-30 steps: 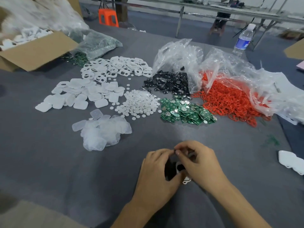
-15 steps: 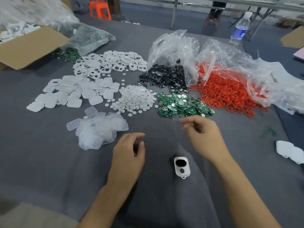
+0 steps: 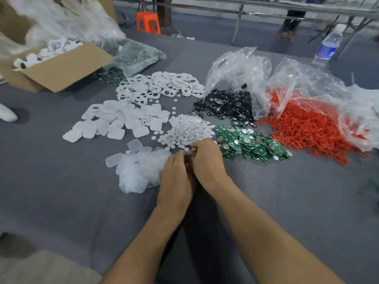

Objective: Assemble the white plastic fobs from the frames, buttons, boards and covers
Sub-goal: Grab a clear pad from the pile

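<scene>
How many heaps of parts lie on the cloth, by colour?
White: 3 (frames, covers, buttons)
Clear covers: 1
Black discs: 1
Green boards: 2, second heap beside the box
Red rings: 1
Total: 8

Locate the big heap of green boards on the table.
Head view, right of centre: the green boards lie between the white discs on the left and the red rings on the right, close by the right hand.

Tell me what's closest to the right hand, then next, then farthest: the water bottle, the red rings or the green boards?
1. The green boards, just to the right of the right hand.
2. The red rings, farther right.
3. The water bottle, far back on the right.
</scene>
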`<state>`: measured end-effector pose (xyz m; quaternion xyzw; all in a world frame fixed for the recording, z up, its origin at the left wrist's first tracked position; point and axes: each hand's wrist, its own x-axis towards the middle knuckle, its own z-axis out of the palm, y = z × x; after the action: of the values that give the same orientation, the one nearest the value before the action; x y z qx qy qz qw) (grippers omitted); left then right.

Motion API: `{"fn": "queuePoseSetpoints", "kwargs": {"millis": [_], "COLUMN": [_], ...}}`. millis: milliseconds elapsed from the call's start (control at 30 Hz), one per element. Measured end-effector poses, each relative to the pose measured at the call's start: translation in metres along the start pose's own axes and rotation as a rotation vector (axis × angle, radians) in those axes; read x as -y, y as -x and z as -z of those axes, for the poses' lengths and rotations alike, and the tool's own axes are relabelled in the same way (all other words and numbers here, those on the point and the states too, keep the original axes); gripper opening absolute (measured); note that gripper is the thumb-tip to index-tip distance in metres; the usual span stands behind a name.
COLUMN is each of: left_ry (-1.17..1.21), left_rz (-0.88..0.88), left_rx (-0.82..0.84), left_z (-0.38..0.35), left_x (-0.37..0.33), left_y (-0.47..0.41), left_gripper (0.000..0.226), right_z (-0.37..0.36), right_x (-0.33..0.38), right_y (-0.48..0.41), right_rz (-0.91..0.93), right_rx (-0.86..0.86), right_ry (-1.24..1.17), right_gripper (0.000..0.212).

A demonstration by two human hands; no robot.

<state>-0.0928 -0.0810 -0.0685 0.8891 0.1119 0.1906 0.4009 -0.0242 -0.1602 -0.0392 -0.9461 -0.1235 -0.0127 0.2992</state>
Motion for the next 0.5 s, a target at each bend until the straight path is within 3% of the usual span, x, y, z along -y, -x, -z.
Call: {"fn": "queuePoseSetpoints", "kwargs": {"millis": [167,333,500], "left_ry": [0.054,0.057,0.157], "left_rz": [0.005,-0.011,-0.072], "left_rx": [-0.032,-0.051,0.057], "left_z": [-0.004,-0.005,0.001], "left_x": [0.01,0.011,0.007], "left_y": [-0.002,-0.004,0.003], "left_gripper": [0.017,0.021,0.022], "right_z": [-0.001,0.005,0.017], "right_x": [-0.001,-0.006,-0.024], "right_y": [-0.002,0.002,0.022], "right_rz": [-0.021,-0.006,-0.208], "right_rx": [0.012,0.125,0.1], "right_ry": [0.028,0.201,-0.155], "right_gripper": [0.016,0.017,0.019]}}
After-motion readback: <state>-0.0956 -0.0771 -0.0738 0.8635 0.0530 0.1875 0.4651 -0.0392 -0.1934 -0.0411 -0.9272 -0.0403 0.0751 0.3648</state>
